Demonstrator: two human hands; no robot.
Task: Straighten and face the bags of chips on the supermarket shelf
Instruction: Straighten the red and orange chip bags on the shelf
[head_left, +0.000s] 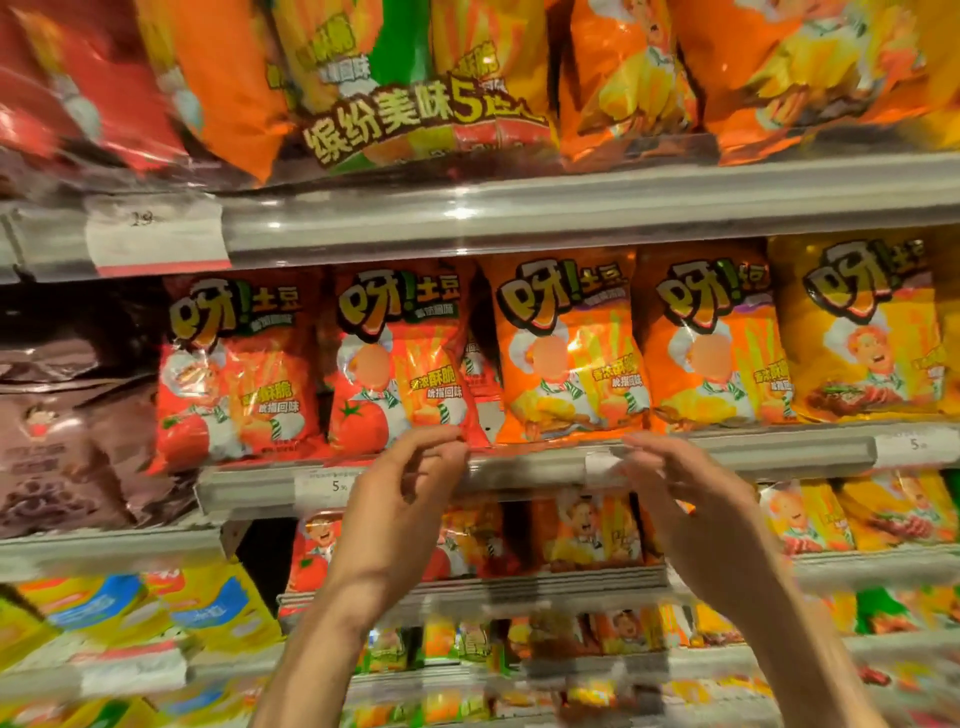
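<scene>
Both hands raised just below the chip row.

The left hand (402, 499) and right hand (696, 499) are loosely curled, grasping nothing; the orange bag (569, 353) stands just above, between them.

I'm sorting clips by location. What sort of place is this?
Most likely a supermarket snack aisle: tiered shelves packed with chip bags, price tags clipped to the shelf rail, and rows of the same product facing outward.
</scene>
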